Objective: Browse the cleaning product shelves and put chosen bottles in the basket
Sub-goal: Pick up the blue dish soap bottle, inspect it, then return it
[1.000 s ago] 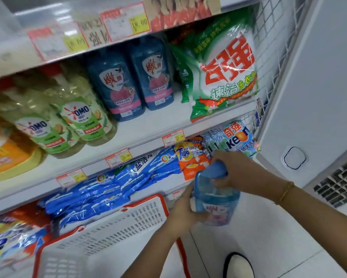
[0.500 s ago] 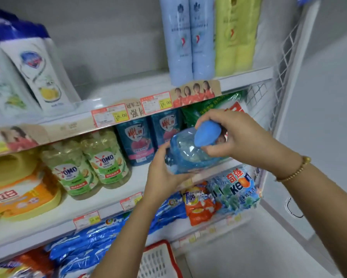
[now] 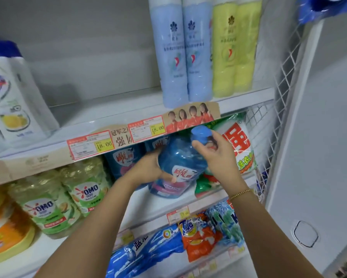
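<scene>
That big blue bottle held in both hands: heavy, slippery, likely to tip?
Probably heavy for its size: the blue bottle seems full of liquid, and the left hand and right hand both hold it. Its glossy plastic may be slippery. Tilted now, it could topple if released.

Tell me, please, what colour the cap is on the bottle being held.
Blue; the cap of the bottle shows best in the head view.
</scene>
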`<action>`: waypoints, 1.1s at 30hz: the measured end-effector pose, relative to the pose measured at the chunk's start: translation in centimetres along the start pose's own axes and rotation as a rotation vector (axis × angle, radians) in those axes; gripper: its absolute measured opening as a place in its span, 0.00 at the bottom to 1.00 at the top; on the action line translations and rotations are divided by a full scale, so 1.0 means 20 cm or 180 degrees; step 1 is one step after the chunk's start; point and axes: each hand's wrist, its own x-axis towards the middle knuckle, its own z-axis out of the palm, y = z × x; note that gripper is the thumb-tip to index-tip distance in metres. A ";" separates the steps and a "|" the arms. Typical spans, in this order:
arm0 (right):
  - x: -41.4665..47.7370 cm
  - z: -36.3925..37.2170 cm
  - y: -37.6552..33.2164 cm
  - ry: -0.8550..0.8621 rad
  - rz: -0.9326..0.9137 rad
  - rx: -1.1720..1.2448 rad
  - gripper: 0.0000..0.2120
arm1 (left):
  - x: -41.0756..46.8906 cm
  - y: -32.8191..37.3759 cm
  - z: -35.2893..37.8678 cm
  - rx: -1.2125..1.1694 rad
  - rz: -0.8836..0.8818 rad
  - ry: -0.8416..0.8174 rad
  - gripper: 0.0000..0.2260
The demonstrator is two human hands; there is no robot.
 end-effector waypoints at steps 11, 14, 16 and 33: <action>0.20 -0.02 0.22 -0.0153 0.0448 0.0225 0.11 | 0.16 0.08 -0.02 0.0122 -0.0241 -0.0158 0.31; 0.20 0.06 0.23 -0.0395 0.0592 0.0166 0.21 | 0.06 -0.03 -0.02 -0.0472 -0.0345 0.0285 0.32; 0.13 0.12 0.28 -0.0506 0.0811 0.0110 0.29 | -0.01 -0.12 0.02 -0.0917 -0.0502 0.0750 0.31; -0.14 0.27 0.54 -0.0569 0.1241 -0.0748 0.24 | -0.12 -0.41 0.36 -0.1213 -0.0622 0.1279 0.38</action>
